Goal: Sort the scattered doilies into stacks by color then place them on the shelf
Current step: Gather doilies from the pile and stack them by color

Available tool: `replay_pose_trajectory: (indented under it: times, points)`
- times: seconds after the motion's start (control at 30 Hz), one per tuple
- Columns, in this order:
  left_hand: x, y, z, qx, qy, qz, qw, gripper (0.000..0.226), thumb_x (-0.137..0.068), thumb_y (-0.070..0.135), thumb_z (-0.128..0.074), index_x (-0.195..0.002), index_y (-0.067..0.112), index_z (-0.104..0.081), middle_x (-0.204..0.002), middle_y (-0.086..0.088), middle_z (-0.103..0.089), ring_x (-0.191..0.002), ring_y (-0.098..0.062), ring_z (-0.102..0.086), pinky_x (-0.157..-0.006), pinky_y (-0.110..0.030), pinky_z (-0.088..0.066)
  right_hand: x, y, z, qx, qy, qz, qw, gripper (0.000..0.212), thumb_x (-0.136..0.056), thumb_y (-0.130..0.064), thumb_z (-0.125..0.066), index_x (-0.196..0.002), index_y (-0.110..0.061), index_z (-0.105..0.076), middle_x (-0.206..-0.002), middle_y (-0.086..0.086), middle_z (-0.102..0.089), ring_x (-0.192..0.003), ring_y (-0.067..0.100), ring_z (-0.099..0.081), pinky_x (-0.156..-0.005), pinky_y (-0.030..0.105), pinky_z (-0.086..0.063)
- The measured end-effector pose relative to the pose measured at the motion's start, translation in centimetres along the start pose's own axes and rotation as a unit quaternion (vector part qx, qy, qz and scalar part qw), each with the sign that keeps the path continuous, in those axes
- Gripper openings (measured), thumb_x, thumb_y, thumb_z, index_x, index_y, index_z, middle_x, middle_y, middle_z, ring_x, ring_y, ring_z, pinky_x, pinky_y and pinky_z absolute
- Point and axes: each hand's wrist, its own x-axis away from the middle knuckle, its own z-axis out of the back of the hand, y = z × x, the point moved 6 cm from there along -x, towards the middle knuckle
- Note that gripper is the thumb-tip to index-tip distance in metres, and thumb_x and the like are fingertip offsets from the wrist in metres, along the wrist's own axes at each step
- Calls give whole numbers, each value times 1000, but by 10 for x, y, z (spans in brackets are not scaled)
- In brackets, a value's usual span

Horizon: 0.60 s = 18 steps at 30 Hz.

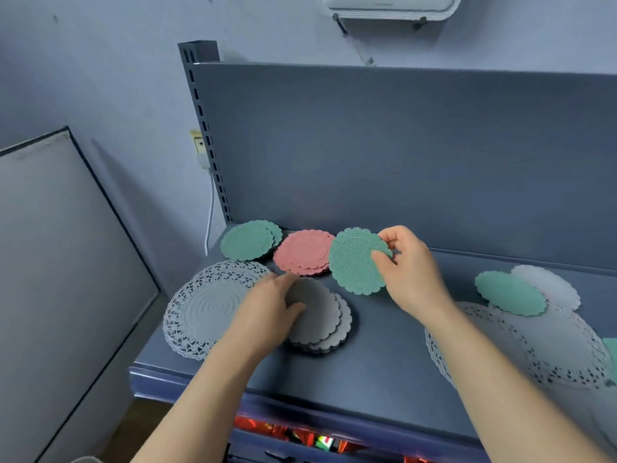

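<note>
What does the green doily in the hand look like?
The green doily is a round teal mat with a scalloped edge and fine ringed texture; it looks like embossed paper. The right hand pinches its right edge, holding it tilted above the shelf, its left edge in front of the pink doily stack.

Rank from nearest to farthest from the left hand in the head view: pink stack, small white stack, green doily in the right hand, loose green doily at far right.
1. small white stack, gripped by the left hand.
2. pink stack, just behind that hand.
3. held green doily, in the right hand, centre-right.
4. loose green doily, far right.
</note>
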Motion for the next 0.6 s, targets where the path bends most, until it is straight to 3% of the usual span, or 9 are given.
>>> replay_pose_trajectory:
  times: [0.3,0.47,0.6]
  points:
    - [-10,-25,5,-62,54,-51,995,53,-83,59,-54,-128,31,-50,-112,4,-49,-105,-18,-45,-88,-26,-36,-39,-31,-64,-26,-16,5,1000,16,-88,-5,-54,-91,-21,-52,-93,-6,-62,-91,18,-61,-81,33,-50]
    - [-22,-62,37,-71,136,7,988,38,-88,49,-53,-116,24,-63,-112,1,-61,-101,-24,-52,-87,-31,-39,-75,-44,-121,-38,-66,-12,997,13,-87,-10,-58,-94,-21,-55,-97,0,-66,-86,18,-63,-76,35,-53]
    - [-31,-87,47,-106,133,41,985,35,-88,45,-55,-111,22,-65,-112,0,-62,-99,-26,-54,-86,-35,-43,-101,-49,-165,0,-97,-20,995,17,-87,-10,-58,-102,-16,-57,-99,1,-65,-82,17,-58,-68,26,-42]
